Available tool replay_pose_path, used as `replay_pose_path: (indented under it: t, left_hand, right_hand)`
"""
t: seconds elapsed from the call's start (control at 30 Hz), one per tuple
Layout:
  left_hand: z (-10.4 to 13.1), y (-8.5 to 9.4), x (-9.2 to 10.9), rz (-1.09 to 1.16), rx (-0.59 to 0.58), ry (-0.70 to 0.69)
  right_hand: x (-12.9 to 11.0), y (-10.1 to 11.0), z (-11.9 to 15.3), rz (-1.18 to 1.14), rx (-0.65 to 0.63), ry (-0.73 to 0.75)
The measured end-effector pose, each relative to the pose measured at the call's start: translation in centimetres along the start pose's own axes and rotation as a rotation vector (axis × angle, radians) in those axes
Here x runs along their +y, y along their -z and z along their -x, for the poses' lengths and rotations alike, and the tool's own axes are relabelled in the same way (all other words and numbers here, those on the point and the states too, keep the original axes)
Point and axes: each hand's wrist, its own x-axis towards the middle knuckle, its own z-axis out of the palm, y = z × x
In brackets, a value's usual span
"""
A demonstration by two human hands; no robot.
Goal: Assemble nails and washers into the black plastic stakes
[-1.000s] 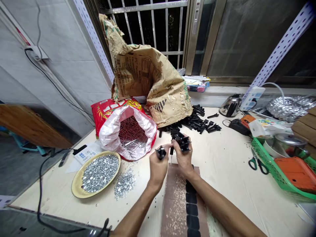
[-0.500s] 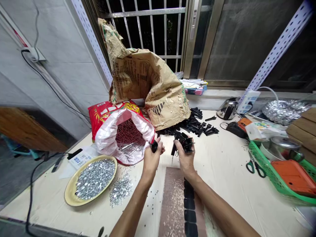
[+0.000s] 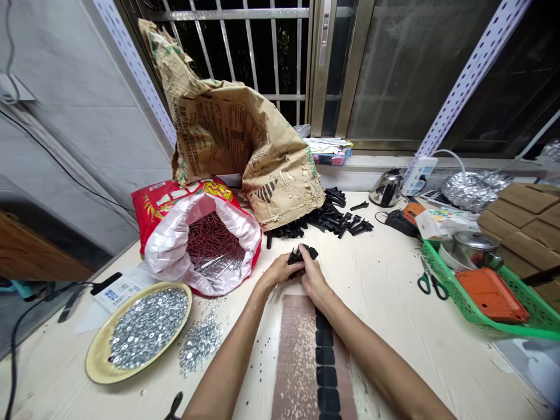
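Observation:
Over the middle of the table, my left hand (image 3: 279,272) and my right hand (image 3: 314,280) meet around a small bunch of black plastic parts (image 3: 308,253). Fingers of both hands are closed on it, and they hide most of its shape. Just below my hands lies a worn brown board (image 3: 294,356) with a row of black square pieces (image 3: 325,356) along its right side. Beyond my hands, a heap of similar black plastic parts (image 3: 336,219) spills from a torn brown paper sack (image 3: 284,186).
Left of my hands, a red-and-white bag (image 3: 160,248) holds dark red screws or nails (image 3: 212,239). A yellow plate (image 3: 97,361) of metal washers (image 3: 149,329) stands nearer, with loose washers (image 3: 201,341) beside it. Scissors (image 3: 431,283) and a green basket (image 3: 470,309) are at right.
My hands, apart before with black parts in each, have come together around the parts. The whole view has shifted, so the table's things appear further left.

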Motion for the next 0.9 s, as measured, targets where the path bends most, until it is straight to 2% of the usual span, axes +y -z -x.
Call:
replay_pose_path:
  t: [0.1, 0.17, 0.27, 0.33, 0.4, 0.5, 0.63, 0.7, 0.8, 0.9]
  left_hand:
    - [-0.9, -0.6, -0.4, -0.060, -0.020, -0.034]
    - [-1.2, -1.4, -0.2, -0.152, -0.009, -0.060]
    - [-1.2, -2.5, 0.2, -0.495, 0.006, -0.085]
    - [-1.0, -3.0, 0.2, -0.731, 0.012, -0.105]
    - [-0.7, -3.1, 0.5, -0.857, 0.052, -0.122]
    - [0.4, -3.2, 2.5, -0.927, 0.177, -0.179]
    - [3.7, -4.6, 7.8, -0.895, 0.303, -0.413]
    - [5.7, -5.9, 10.3, -0.896, 0.280, -0.540]
    - [8.5, -7.7, 12.2, -0.893, 0.266, -0.603]
    - [10.6, -8.9, 12.2, -0.881, 0.251, -0.612]
  right_hand:
    - [-1.2, 3.0, -0.6, 0.320, 0.009, -0.072]
    - [-2.6, 5.2, -0.9, 0.529, 0.096, 0.000]
    - [-4.8, 8.3, -0.9, 0.690, 0.207, 0.121]
    - [-6.2, 9.9, -0.4, 0.792, 0.211, 0.219]
    - [-7.4, 10.8, 0.3, 0.882, 0.189, 0.334]
    - [-9.0, 10.8, 1.2, 0.835, 0.106, 0.381]
    - [-9.2, 8.7, 2.3, 0.797, -0.165, 0.177]
    - [-8.0, 7.7, 3.4, 0.821, -0.245, 0.115]
    - [-6.0, 7.6, 6.4, 0.886, -0.130, 0.208]
    - [-5.3, 8.6, 9.4, 0.999, -0.024, 0.370]
